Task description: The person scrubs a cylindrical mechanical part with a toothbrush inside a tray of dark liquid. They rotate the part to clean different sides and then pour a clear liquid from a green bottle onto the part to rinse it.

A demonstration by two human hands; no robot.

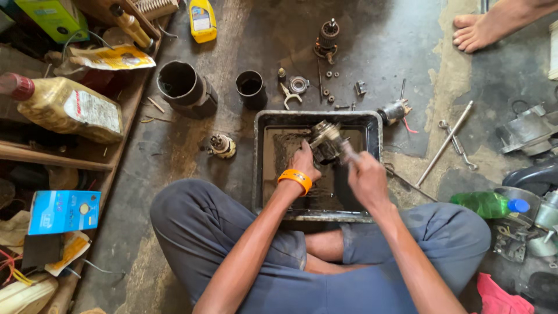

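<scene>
Black oily liquid fills the metal tray (258,168) at frame centre, evidently so drips from the work fall back in. A greasy metal motor part (325,141) is held over it, clenched in the left hand (303,163), orange wristband (294,178) on that wrist. The right hand (365,174) is closed around a blurred tool, likely a brush, pressed to the part. Loose nuts and washers (328,87) are laid out above the tray, within reach.

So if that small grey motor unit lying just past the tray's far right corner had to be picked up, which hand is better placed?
Probably the right hand: it is on the same side as the small grey motor unit. The left hand grips the greasy metal part over the black rectangular tray.
</scene>
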